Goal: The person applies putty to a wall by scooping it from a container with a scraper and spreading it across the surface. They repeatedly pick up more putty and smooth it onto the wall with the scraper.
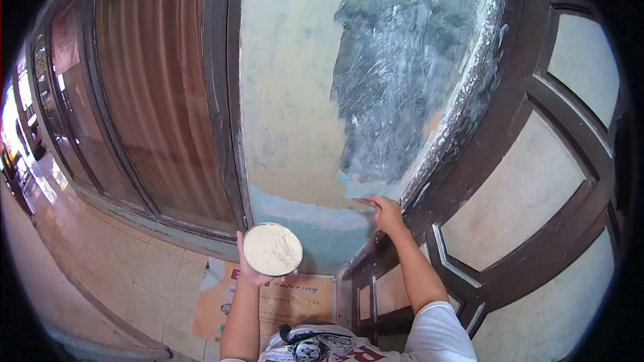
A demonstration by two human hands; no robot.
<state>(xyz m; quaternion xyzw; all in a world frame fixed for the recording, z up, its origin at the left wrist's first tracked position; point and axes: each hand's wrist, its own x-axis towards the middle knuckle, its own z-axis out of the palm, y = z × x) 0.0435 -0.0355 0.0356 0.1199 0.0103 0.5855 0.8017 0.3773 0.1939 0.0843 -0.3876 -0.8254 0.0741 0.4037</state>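
Observation:
My left hand (249, 272) is closed round the side and underside of a round bowl (257, 270) filled with a pale cream paste (272, 249). Low on the wall, my right hand (387, 216) grips a thin, flat tool that looks like a putty knife (362, 200); its handle is hidden in my fingers. The blade lies close against the wall (288, 94), near where several coats meet. Cream covers the wall's left part, a smeared dark grey patch (389, 80) the upper right, and blue-green paint (315, 238) the bottom.
A dark wooden panelled door (496, 228) stands close on my right. To the left is a dark-framed window (151, 94) with a brown curtain behind the glass. A printed banner (302, 305) lies on the tiled floor (147, 271) below the bowl.

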